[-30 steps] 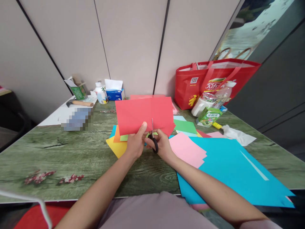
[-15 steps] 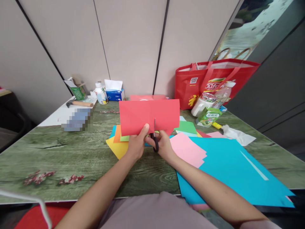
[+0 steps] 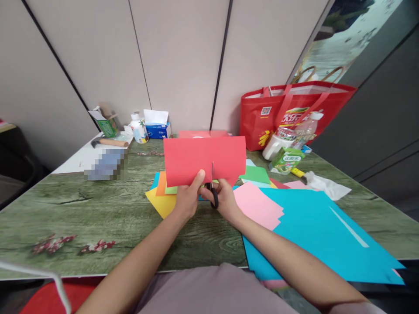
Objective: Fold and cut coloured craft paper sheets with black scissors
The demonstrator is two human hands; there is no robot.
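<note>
A red sheet of paper (image 3: 186, 159) is held up over the table in the middle of the view. My left hand (image 3: 190, 198) pinches its lower edge, thumb on the near face. Black-handled scissors (image 3: 214, 197) are in my right hand (image 3: 227, 200), with the fingers around the handles. One blade shows upright against the near face of the sheet, and the paper is cut from its lower edge there. Orange, yellow and green sheets (image 3: 162, 203) lie on the table behind my left hand. Pink sheets (image 3: 258, 205) rest beside my right hand.
Large blue sheets (image 3: 310, 231) cover the right of the table (image 3: 65, 209). Behind them stand a green carton (image 3: 286, 160), a white cup (image 3: 276, 146), a bottle and a red bag (image 3: 255, 113). A hammer (image 3: 113, 142), white bottle (image 3: 139, 128) and tissue box (image 3: 159, 130) are at the back left.
The right edge of the red sheet has shifted very slightly to the left. Both hands and the scissors keep nearly the same place.
</note>
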